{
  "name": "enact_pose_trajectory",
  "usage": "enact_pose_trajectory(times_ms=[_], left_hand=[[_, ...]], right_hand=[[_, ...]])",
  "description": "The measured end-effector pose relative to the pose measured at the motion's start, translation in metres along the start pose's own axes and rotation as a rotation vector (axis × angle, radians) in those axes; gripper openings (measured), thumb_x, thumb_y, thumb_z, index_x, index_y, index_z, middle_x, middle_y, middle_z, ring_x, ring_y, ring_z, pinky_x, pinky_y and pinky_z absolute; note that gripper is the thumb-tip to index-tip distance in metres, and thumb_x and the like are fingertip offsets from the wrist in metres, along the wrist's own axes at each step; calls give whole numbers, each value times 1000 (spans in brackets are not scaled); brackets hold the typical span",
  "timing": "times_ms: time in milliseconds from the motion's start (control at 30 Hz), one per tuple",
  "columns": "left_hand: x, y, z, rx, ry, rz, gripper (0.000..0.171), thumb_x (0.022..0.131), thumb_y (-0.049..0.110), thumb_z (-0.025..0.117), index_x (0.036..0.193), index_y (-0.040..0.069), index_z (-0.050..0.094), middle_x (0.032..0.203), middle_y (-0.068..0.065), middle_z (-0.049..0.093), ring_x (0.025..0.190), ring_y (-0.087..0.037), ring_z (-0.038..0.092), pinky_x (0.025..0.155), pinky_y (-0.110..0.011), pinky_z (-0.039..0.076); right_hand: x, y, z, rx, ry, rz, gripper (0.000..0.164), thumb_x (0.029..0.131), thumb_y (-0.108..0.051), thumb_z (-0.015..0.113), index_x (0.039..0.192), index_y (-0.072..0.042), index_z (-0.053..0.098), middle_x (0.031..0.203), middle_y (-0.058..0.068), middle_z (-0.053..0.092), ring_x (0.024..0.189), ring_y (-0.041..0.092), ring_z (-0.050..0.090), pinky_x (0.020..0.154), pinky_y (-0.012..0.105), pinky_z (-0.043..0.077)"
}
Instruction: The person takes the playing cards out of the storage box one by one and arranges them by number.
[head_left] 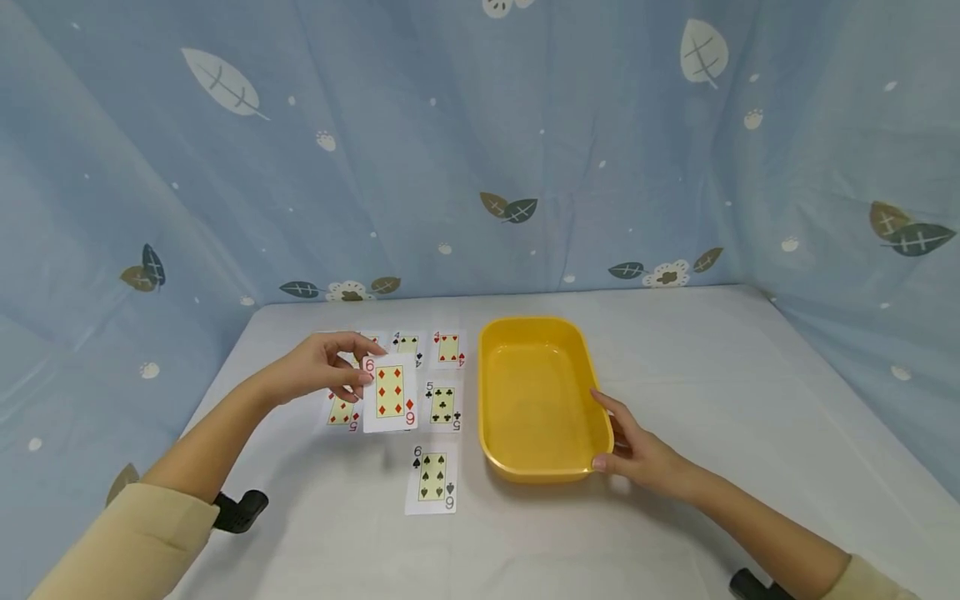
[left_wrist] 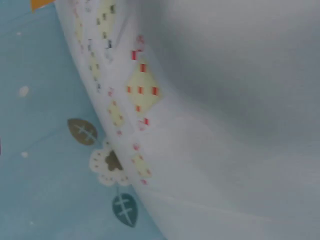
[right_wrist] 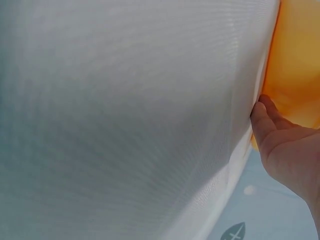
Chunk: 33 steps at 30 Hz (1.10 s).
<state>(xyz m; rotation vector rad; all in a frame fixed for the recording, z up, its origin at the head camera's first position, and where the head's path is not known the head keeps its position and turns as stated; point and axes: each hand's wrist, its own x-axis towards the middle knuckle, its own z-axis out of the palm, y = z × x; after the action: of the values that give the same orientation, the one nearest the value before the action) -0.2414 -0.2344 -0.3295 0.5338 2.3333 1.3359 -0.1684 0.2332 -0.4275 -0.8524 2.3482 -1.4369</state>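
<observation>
My left hand [head_left: 333, 367] pinches a six of diamonds card [head_left: 390, 393], face up, between thumb and fingers over the laid-out cards. Partly behind it lie a five of diamonds [head_left: 342, 412] and a four of spades [head_left: 407, 344]; more cards are hidden by the hand. Beside these are a four of hearts [head_left: 448, 348] and a five of clubs [head_left: 443, 406]. A six of spades [head_left: 432, 477] lies nearer the front. At the right, my right hand [head_left: 641, 454] holds the near right corner of a yellow plastic tub [head_left: 546, 477], fingers against its rim and side.
A white cloth [head_left: 750, 400] covers the table. Behind it hangs a blue curtain [head_left: 450, 150] printed with leaves and flowers. The tub stands just right of the cards, with nothing visible inside.
</observation>
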Motion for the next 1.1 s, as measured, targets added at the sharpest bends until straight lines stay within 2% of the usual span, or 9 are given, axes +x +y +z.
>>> enact_pose_trajectory(times_ms=[167, 267, 400, 567, 700, 900, 1100], left_hand=[[-6, -13, 3, 15, -9, -28, 46, 83, 14, 72, 124, 1, 56, 98, -18, 51, 71, -22, 67, 68, -48, 57], [-9, -21, 6, 16, -35, -29, 45, 84, 14, 72, 123, -1, 57, 99, -18, 51, 70, -22, 67, 68, -49, 56], [-13, -31, 12, 45, -83, -30, 42, 84, 14, 72, 121, 0, 59, 94, -15, 53, 67, -20, 65, 65, -42, 58], [-20, -40, 20, 83, -139, -32, 36, 84, 15, 71, 117, 3, 61, 89, -12, 54, 66, -19, 64, 63, -36, 58], [-25, -48, 26, 83, -136, -55, 32, 84, 13, 71, 115, 6, 63, 90, -10, 54, 66, -21, 65, 63, -35, 57], [-32, -65, 39, 27, -160, -96, 32, 83, 9, 71, 113, 5, 60, 91, -9, 54, 69, -21, 68, 62, -35, 58], [-33, -75, 47, 48, -125, -118, 37, 77, 13, 77, 109, 5, 59, 89, -7, 56, 69, -17, 65, 60, -32, 57]], right_hand=[[0, 1, -2, 10, 0, 25, 84, 91, -11, 63, 150, -4, 3, 135, 37, 39, 118, 46, 49, 95, 38, 48], [1, 0, -3, 10, -1, 22, 84, 91, -12, 63, 150, -3, 3, 135, 37, 39, 118, 46, 49, 94, 42, 47], [2, 0, -2, 0, -4, 12, 84, 91, -12, 63, 149, -2, 3, 134, 38, 39, 117, 48, 49, 93, 47, 46], [3, -2, -3, 3, -5, 5, 84, 91, -12, 63, 149, -3, 3, 134, 38, 39, 118, 48, 49, 93, 48, 45], [3, -4, -3, 1, -2, -5, 84, 91, -11, 63, 149, -2, 3, 134, 39, 39, 117, 48, 49, 92, 48, 46], [2, -4, -1, 7, -4, -12, 85, 90, -11, 64, 149, 0, 3, 133, 39, 40, 116, 48, 49, 92, 44, 48], [0, -3, 0, 0, -1, -10, 84, 90, -10, 64, 148, 0, 4, 132, 38, 41, 115, 46, 50, 92, 42, 49]])
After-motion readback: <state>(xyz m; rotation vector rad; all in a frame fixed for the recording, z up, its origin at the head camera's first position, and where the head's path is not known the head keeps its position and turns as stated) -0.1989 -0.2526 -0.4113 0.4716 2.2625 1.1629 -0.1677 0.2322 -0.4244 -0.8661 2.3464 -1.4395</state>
